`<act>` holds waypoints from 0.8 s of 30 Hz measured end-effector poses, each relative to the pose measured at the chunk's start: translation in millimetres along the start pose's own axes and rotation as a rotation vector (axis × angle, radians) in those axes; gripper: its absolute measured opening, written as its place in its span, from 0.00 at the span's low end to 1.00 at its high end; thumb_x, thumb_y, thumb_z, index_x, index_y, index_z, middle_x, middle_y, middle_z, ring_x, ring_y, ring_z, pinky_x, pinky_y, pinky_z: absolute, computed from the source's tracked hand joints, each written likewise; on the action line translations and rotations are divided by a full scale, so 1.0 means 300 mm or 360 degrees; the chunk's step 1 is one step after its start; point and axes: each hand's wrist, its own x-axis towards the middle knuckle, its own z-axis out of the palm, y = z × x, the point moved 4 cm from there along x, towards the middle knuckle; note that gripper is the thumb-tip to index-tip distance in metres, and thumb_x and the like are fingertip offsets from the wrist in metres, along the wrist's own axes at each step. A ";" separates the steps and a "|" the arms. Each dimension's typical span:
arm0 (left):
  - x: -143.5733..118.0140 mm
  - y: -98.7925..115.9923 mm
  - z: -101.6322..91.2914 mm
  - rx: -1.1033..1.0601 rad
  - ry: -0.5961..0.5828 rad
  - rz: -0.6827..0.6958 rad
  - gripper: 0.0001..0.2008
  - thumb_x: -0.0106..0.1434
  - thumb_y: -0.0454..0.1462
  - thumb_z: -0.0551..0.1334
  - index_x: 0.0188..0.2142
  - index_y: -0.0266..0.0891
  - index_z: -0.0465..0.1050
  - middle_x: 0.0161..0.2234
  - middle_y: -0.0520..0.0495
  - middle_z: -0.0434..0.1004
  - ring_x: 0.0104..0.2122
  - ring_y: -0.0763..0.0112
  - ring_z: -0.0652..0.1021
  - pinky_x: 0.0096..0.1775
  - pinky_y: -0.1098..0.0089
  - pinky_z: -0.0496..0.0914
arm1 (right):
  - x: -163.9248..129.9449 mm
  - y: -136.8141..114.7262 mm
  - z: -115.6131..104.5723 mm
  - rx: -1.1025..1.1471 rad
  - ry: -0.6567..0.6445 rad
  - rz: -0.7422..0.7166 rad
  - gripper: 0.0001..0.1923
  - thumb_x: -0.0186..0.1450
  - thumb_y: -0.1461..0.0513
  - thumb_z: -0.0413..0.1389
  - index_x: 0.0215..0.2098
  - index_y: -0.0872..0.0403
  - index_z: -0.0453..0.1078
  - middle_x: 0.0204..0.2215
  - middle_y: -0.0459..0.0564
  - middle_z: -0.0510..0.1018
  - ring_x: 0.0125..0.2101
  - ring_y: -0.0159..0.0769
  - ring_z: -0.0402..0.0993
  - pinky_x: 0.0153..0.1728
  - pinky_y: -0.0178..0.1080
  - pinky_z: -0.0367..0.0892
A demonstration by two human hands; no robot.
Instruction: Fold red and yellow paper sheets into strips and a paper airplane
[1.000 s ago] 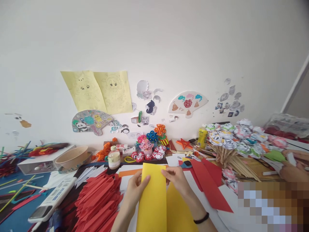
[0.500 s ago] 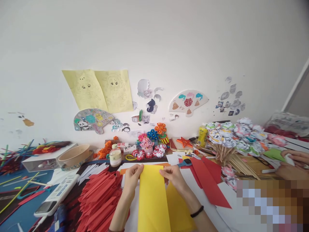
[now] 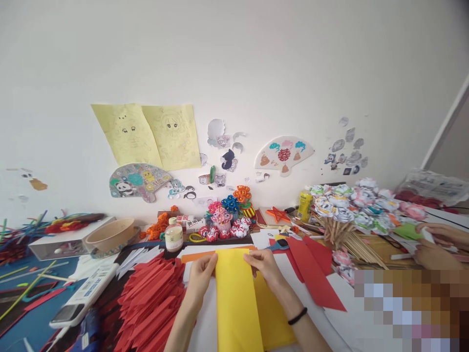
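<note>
White wall behind, papered with two pale yellow line drawings (image 3: 146,134) and a fan-shaped cut-out (image 3: 285,154); below it a crowded craft table (image 3: 351,313). At centre, 6 o'clock from the wall drawings, lies the long folded sheet of bright yellow paper (image 3: 237,303), running from the hands down out of view. Left hand (image 3: 201,277) pinches the top left corner, thumb over, fingers closed on the edge. Right hand (image 3: 264,268), black band at the wrist, pinches the top right corner the same way. Both grips are narrow, fingertips only. Judged: the sheet is light, thin and limp, will crease wherever pressed, and slides easily on the sheet under it; the far corners and the folded edge look the safest places to hold. At 9 o'clock of the sheet, a heap of folded red paper strips (image 3: 150,303). At 3 o'clock, loose red paper sheets (image 3: 311,266). At 12 o'clock, small paper flower ornaments (image 3: 227,222) and a small round jar with a pale lid (image 3: 173,237). Far right, another person's hands (image 3: 434,244) beside a bundle of paper roses on wooden sticks (image 3: 348,210).
</note>
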 end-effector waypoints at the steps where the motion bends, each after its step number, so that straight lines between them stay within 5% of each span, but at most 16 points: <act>1: -0.002 -0.002 -0.003 0.0028 0.0043 0.0017 0.27 0.54 0.60 0.58 0.20 0.37 0.65 0.18 0.53 0.62 0.20 0.74 0.64 0.23 0.75 0.59 | 0.000 -0.001 -0.002 -0.0013 0.0003 -0.0004 0.24 0.59 0.49 0.59 0.14 0.56 0.64 0.11 0.41 0.65 0.15 0.26 0.59 0.18 0.32 0.54; 5: -0.006 -0.006 -0.011 0.0146 0.0188 0.0063 0.28 0.53 0.60 0.58 0.18 0.37 0.65 0.16 0.53 0.62 0.19 0.74 0.64 0.22 0.75 0.58 | 0.002 0.002 -0.012 -0.0066 0.0036 -0.0014 0.25 0.58 0.49 0.59 0.13 0.55 0.62 0.11 0.41 0.64 0.14 0.27 0.60 0.18 0.32 0.53; 10: -0.013 -0.033 0.009 0.0084 -0.0085 -0.0008 0.29 0.51 0.61 0.59 0.22 0.35 0.69 0.17 0.51 0.65 0.20 0.74 0.65 0.23 0.75 0.59 | 0.000 0.001 -0.031 -0.0057 0.0108 -0.0025 0.24 0.59 0.50 0.59 0.13 0.55 0.62 0.11 0.41 0.65 0.14 0.27 0.60 0.18 0.32 0.53; 15: -0.015 -0.045 -0.003 0.0238 0.0053 0.0057 0.27 0.54 0.59 0.59 0.22 0.35 0.68 0.17 0.54 0.61 0.19 0.77 0.61 0.23 0.75 0.54 | -0.003 -0.008 -0.037 -0.0110 0.0104 -0.0046 0.25 0.59 0.48 0.57 0.13 0.54 0.63 0.11 0.43 0.66 0.14 0.28 0.60 0.18 0.33 0.53; 20: -0.041 -0.057 0.023 0.0070 -0.0180 -0.0032 0.28 0.54 0.60 0.59 0.21 0.35 0.68 0.18 0.53 0.63 0.20 0.75 0.63 0.23 0.75 0.57 | -0.002 -0.004 -0.055 -0.0100 0.0227 -0.0100 0.25 0.59 0.49 0.58 0.12 0.54 0.61 0.10 0.42 0.64 0.14 0.27 0.58 0.18 0.33 0.52; 24: -0.073 -0.047 0.011 0.0188 -0.0029 0.0016 0.27 0.53 0.59 0.60 0.21 0.36 0.68 0.17 0.54 0.62 0.19 0.76 0.62 0.22 0.75 0.55 | -0.001 0.002 -0.054 -0.0079 0.0226 -0.0109 0.25 0.60 0.49 0.58 0.13 0.54 0.61 0.11 0.42 0.64 0.14 0.28 0.59 0.19 0.33 0.52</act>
